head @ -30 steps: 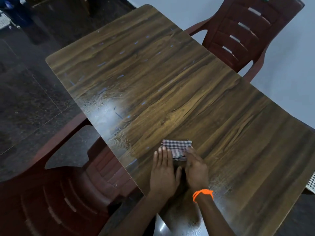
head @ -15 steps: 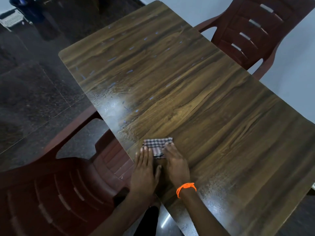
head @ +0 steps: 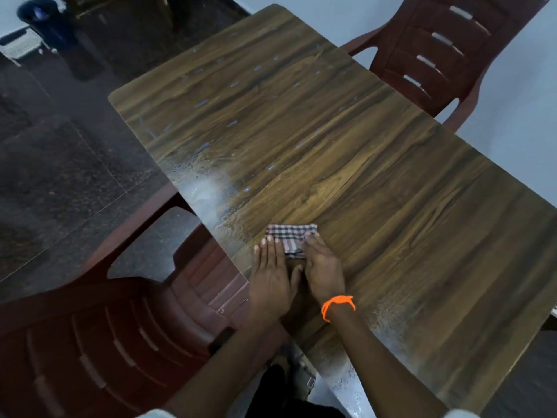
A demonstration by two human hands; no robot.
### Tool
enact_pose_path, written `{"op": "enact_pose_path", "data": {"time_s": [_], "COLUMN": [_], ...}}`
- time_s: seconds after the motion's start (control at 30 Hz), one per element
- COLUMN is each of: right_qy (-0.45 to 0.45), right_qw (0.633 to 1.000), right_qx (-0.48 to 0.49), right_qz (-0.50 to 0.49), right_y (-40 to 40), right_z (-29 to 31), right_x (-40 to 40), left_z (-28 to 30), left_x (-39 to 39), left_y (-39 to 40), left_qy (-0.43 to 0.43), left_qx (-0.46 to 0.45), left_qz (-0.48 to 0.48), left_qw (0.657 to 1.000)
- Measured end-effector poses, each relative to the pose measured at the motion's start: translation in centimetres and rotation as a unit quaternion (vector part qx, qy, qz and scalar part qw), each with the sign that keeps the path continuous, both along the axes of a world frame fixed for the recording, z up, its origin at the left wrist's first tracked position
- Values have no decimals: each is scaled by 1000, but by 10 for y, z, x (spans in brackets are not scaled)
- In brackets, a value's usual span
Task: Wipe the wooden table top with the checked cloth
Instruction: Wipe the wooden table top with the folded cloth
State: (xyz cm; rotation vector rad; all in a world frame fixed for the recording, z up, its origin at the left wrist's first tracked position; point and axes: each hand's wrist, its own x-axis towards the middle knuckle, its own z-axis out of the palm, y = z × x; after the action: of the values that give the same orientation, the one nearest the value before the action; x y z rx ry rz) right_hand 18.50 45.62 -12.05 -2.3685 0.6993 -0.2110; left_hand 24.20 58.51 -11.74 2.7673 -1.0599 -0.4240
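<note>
My left hand [head: 272, 277] lies flat, fingers straight and together, their tips on the near left edge of the cloth [head: 291, 239]. My right hand [head: 324, 271] lies beside it, fingers stretched forward over the cloth's right half, pressing it down; neither hand curls round anything. The two hands almost touch at the thumbs, and they hide the near part of the cloth, so I cannot tell how far it runs beneath my palms. An orange band [head: 336, 306] circles my right wrist. Both forearms run off the bottom of the view, where pale sleeve ends are cut off.

The cloth is folded small, checked in dark and pale lines, and lies on the table [head: 376, 176] close to its left edge, near my end. The table has a dark wood grain. A pale, glaring patch [head: 208, 191] shines along the left edge just beyond the cloth, and another streaky one [head: 388, 333] lies near my right forearm; whether these are wet or only glare I cannot tell. Small bluish flecks dot the far half.

A dark red chair [head: 105, 342] stands at the table's left, partly under it; a second chair [head: 446, 52] stands at the far right, its top cut off. A dark blue thing [head: 45, 22] at the far left is too blurred to name. I can read no writing anywhere.
</note>
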Motion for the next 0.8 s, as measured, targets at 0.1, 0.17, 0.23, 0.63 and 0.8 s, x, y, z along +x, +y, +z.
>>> {"op": "enact_pose_path", "data": {"time_s": [0.1,0.17,0.23,0.63,0.8], "right_qy": [5,9,6,19,-24], "right_qw": [998,995,994,999,999], "right_qx": [-12,-19,-21,-45,-40], "right_qz": [59,94,108,-8,-12], "right_y": [26,42,53,17,55], "right_z": [4,7,7,-5,3], "right_x": [8,0,-17,-23,37], "left_z": [1,0,-1,15,5], "left_x": [6,-1,-15,-17,54], "left_y": [27,49,65,21,55], "left_qy": [-7,-2,-2,-10,-40], "left_qx": [18,18,10,39,36], "left_qz": [20,16,4,-49,-75], "left_qw": [1000,1000,1000,998,996]}}
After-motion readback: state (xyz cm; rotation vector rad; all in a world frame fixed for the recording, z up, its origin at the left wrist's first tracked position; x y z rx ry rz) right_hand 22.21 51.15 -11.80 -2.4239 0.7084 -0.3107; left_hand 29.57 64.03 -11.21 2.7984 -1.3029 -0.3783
